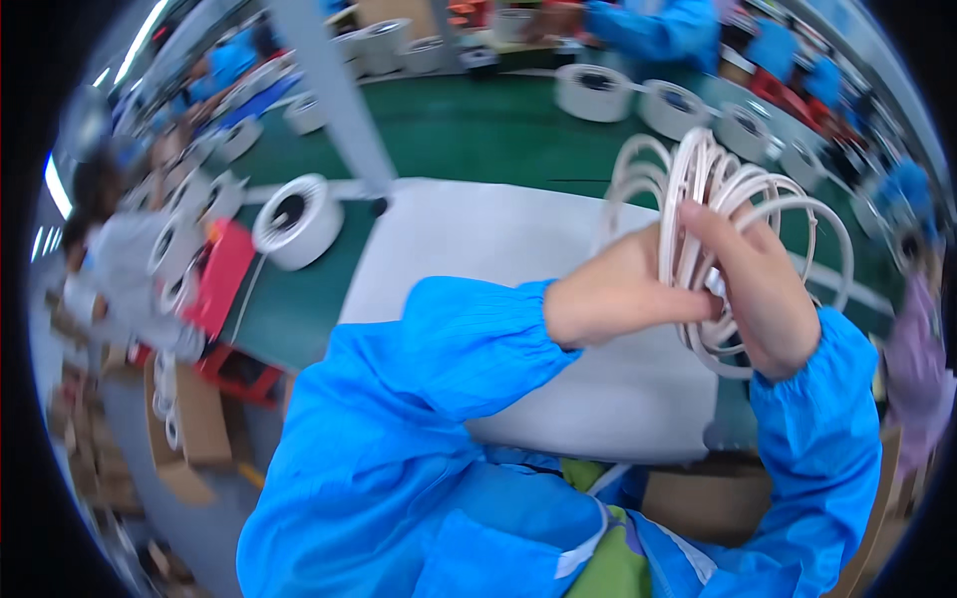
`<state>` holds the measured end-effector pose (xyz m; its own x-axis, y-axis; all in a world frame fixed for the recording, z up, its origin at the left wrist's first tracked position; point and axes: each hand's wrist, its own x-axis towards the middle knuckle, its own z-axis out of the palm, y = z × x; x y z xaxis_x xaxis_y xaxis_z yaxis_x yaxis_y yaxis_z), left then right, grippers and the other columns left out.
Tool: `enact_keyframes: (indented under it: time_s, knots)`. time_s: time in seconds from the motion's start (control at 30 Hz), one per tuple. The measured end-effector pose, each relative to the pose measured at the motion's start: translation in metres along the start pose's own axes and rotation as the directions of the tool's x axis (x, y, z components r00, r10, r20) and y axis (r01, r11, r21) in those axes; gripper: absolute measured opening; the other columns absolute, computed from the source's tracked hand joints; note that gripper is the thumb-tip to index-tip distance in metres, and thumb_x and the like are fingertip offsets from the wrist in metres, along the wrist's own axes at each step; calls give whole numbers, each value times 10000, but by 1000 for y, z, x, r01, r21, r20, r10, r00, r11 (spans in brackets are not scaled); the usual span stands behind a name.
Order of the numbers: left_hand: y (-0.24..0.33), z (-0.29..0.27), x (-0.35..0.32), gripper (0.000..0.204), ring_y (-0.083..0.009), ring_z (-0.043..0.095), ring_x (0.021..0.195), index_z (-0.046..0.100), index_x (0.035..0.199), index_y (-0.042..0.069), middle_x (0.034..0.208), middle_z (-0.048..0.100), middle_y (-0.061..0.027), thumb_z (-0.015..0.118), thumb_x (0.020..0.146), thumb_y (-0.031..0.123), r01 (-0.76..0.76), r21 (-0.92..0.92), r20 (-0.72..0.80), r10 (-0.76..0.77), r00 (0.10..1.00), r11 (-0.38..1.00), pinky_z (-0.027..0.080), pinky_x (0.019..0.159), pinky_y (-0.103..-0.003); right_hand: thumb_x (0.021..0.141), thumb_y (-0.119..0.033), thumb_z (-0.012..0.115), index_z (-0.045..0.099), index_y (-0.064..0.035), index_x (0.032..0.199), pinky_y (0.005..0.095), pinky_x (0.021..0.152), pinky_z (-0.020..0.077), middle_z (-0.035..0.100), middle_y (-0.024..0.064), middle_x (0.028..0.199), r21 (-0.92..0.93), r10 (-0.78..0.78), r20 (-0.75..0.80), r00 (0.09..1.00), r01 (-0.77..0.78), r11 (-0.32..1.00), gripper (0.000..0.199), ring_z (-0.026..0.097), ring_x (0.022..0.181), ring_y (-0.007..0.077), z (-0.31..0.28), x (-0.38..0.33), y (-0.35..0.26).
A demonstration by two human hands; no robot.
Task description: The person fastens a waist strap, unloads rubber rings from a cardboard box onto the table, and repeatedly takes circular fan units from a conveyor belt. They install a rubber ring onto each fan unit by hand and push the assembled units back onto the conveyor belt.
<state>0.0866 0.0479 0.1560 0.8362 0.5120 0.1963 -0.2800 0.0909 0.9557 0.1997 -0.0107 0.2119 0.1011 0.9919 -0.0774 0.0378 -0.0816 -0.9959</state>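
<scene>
A bundle of white cable coils [698,169] is held up above the right part of the white work surface, its loops fanning out to both sides. My left hand [618,289] reaches across from the left and grips the bundle, its fingers partly hidden behind the loops. Closed round the same cable from the right is my right hand [758,274], thumb laid over the front strands. Both forearms are in blue sleeves.
A white round lamp housing [298,221] stands on the green table left of the white sheet [449,259]. More white housings [592,92] line the far side. A grey post [334,100] rises at the sheet's far left corner. Cardboard boxes [189,419] and co-workers [130,269] surround the table.
</scene>
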Motion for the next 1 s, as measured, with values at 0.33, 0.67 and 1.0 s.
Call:
enact_keyframes:
  time_s: [0.33, 0.67, 1.0]
  knots:
    - [37, -58, -120, 348, -149, 561, 622, 437, 1072, -2, 727, 537, -74, 557, 772, 129, 279, -29, -377, -269, 886, 960, 443, 580, -272, 740, -129, 608, 462, -17, 1129, 295, 854, 359, 496, 67, 1033, -403, -36, 542, 839, 297, 866, 430, 453, 1002, 169, 18, 8, 15]
    - [-12, -51, -15, 587, -271, 599, 613, 341, 1146, -93, 623, 502, -115, 574, 686, 188, 570, -445, 636, -204, 744, 691, 521, 598, -362, 607, -16, 665, 308, -82, 1273, 316, 964, 315, 412, 128, 1215, -574, -201, 588, 783, 579, 579, 758, 431, 1113, 259, -57, 27, 33]
    - [-58, 68, 98, 652, -318, 608, 689, 267, 1197, -97, 764, 559, -186, 521, 757, 311, 713, -369, 901, 42, 431, 596, 510, 716, -407, 647, 3, 611, 410, -43, 1203, 252, 866, 391, 510, 73, 1097, -461, -2, 267, 964, 129, 878, 593, 469, 999, 105, -171, -61, 16]
